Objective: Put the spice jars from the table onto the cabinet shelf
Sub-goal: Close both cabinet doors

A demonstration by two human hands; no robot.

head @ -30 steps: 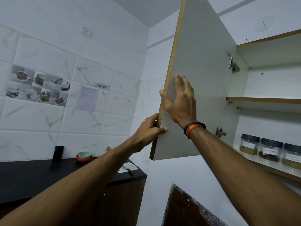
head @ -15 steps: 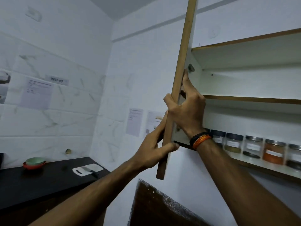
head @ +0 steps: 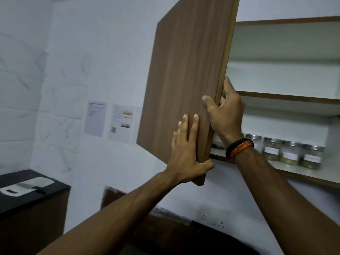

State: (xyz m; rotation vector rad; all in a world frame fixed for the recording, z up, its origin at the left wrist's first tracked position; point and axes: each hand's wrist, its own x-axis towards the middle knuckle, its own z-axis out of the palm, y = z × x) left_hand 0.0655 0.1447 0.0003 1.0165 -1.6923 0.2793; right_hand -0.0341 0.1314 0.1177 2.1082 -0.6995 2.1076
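Head view: half a second ago the cabinet door (head: 184, 85) stood almost edge-on to the camera; now its brown wood-grain outer face is turned into sight and fills the picture from 9 to 12 o'clock of the hands. The left hand (head: 185, 155), which then gripped the door's edge from the side, now lies flat on the outer face, fingers (head: 193, 129) straight and pointing up, the thumb hooked under the door's lower corner. The right hand (head: 225, 115) keeps its hold on the door's free edge: the thumb presses on the outer face and the other fingers curl round behind the edge, mostly hidden. A black and orange wristband (head: 239, 147) sits on that wrist.

The spice jars (head: 290, 152) stand upright in a row on the lowest cabinet shelf (head: 312, 173), at 3 o'clock of the right wrist. They are clear glass with metal lids and white labels; their contents look pale brown, the print too blurred to read. One more jar shows partly between the door edge and the wrist.

At 8 o'clock, a dark tabletop (head: 27, 197) carries a white cutting board (head: 33, 184) with a knife (head: 32, 187) on it. Paper sheets (head: 95, 118) hang on the wall.
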